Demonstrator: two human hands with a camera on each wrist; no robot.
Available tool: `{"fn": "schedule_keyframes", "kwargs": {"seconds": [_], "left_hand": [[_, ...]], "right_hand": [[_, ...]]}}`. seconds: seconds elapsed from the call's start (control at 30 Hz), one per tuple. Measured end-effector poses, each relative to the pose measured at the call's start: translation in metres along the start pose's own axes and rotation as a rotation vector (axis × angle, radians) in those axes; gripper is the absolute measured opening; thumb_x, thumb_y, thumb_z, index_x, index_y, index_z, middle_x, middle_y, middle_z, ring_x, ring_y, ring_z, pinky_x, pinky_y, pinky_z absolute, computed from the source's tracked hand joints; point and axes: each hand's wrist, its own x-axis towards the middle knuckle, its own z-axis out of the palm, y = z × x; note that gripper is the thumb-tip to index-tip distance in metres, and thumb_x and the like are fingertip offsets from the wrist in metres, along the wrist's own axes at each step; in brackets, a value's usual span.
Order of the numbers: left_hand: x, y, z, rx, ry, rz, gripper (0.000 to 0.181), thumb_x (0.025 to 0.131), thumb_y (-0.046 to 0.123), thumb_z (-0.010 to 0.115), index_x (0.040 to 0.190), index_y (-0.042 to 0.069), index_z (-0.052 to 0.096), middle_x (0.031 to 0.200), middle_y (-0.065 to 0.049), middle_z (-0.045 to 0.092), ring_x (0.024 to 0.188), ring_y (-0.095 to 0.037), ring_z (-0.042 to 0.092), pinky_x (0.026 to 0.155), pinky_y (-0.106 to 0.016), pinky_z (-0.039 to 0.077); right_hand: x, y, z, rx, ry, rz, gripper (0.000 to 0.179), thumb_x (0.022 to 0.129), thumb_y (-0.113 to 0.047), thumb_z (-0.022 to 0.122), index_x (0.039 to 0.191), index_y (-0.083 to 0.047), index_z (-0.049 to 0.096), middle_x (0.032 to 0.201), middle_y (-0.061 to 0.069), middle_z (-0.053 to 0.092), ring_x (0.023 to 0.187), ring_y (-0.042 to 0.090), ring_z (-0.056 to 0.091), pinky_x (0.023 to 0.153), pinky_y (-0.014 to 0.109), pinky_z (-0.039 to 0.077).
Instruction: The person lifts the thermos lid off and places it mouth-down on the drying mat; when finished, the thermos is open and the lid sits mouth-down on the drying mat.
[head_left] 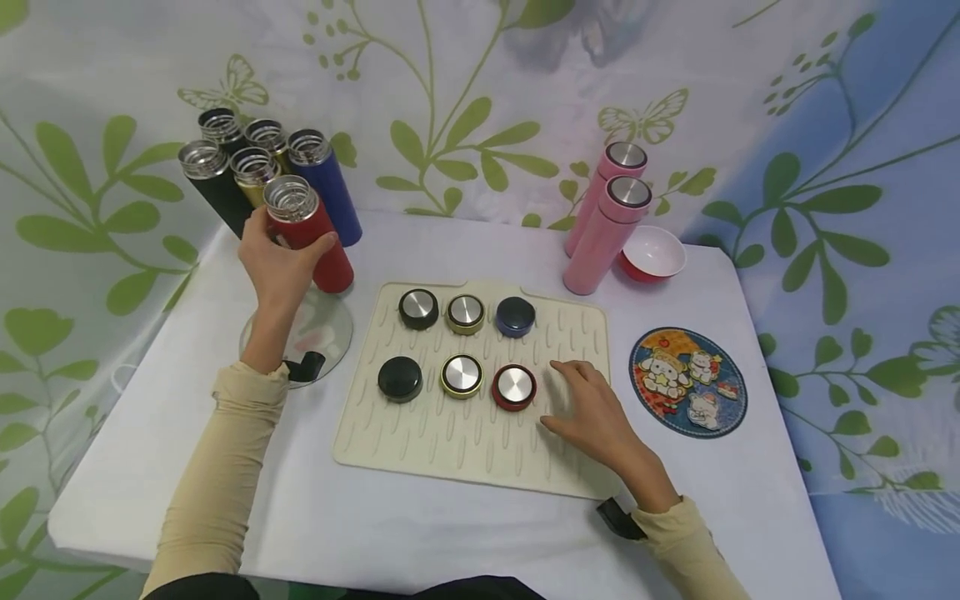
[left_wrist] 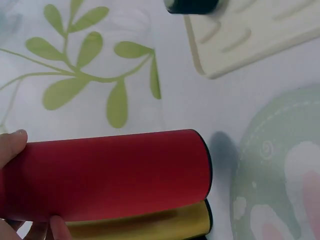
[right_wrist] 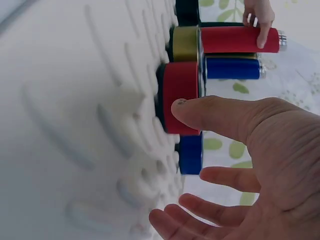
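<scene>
My left hand (head_left: 273, 262) grips an uncapped red thermos flask (head_left: 333, 268) near its top, fingers and thumb on opposite sides. The left wrist view shows the flask's smooth red body (left_wrist: 115, 175) with a gold flask (left_wrist: 145, 225) partly hidden behind it. My right hand (head_left: 592, 417), thumb and fingers spread, is over the right part of a cream ribbed mat (head_left: 450, 454). Just left of its fingertips sits a red lid (head_left: 514, 387) with a silver top. In the right wrist view the thumb (right_wrist: 215, 112) overlaps that lid (right_wrist: 177, 82); nothing is in the palm.
Several other lids, such as a black lid (head_left: 400, 379) and a blue lid (head_left: 515, 317), stand in two rows on the mat. Behind my left hand cluster uncapped flasks, including a blue flask (head_left: 337, 196). Capped pink flasks (head_left: 600, 242), a bowl (head_left: 654, 252) and a round coaster (head_left: 688, 382) are at right.
</scene>
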Motion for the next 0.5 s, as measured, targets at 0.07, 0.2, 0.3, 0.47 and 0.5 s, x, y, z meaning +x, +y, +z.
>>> {"fn": "schedule_keyframes", "kwargs": {"seconds": [0.07, 0.2, 0.3, 0.47, 0.5], "left_hand": [[0.007, -0.004, 0.006, -0.005, 0.002, -0.023, 0.073, 0.081, 0.036, 0.084, 0.143, 0.018, 0.05, 0.139, 0.003, 0.055, 0.125, -0.01, 0.05, 0.104, -0.027, 0.04], [0.018, -0.011, 0.015, -0.017, 0.017, -0.046, 0.074, 0.082, 0.032, 0.084, 0.145, 0.018, 0.047, 0.142, 0.005, 0.055, 0.128, -0.009, 0.051, 0.106, -0.025, 0.04], [0.023, -0.015, 0.02, 0.01, 0.04, -0.058, 0.074, 0.082, 0.031, 0.083, 0.145, 0.017, 0.046, 0.144, 0.006, 0.054, 0.13, -0.008, 0.05, 0.107, -0.023, 0.038], [0.031, -0.015, 0.027, 0.127, 0.043, -0.06, 0.078, 0.083, 0.039, 0.081, 0.148, 0.019, 0.045, 0.145, 0.003, 0.051, 0.133, -0.009, 0.045, 0.109, -0.025, 0.035], [0.034, -0.015, 0.029, 0.154, 0.034, -0.062, 0.079, 0.083, 0.042, 0.08, 0.15, 0.019, 0.044, 0.146, 0.001, 0.049, 0.135, -0.01, 0.042, 0.109, -0.026, 0.035]], "right_hand": [[-0.002, 0.003, 0.001, -0.003, -0.006, 0.017, 0.082, 0.069, -0.019, 0.091, 0.139, -0.001, 0.054, 0.13, 0.02, 0.053, 0.118, 0.038, 0.052, 0.095, 0.055, 0.045], [-0.003, 0.007, 0.003, -0.005, -0.01, 0.024, 0.084, 0.069, -0.02, 0.092, 0.14, -0.001, 0.053, 0.132, 0.022, 0.051, 0.121, 0.04, 0.049, 0.097, 0.056, 0.043], [-0.001, 0.007, 0.003, -0.019, -0.004, 0.016, 0.084, 0.068, -0.02, 0.092, 0.14, 0.0, 0.053, 0.133, 0.022, 0.05, 0.122, 0.041, 0.048, 0.097, 0.056, 0.044], [0.001, 0.009, 0.002, -0.043, 0.003, 0.02, 0.082, 0.068, -0.018, 0.092, 0.138, 0.001, 0.055, 0.135, 0.025, 0.049, 0.124, 0.043, 0.046, 0.096, 0.057, 0.044], [0.001, 0.009, 0.001, -0.044, 0.003, 0.023, 0.081, 0.068, -0.018, 0.092, 0.138, 0.001, 0.055, 0.135, 0.025, 0.049, 0.124, 0.043, 0.045, 0.096, 0.058, 0.044]]}}
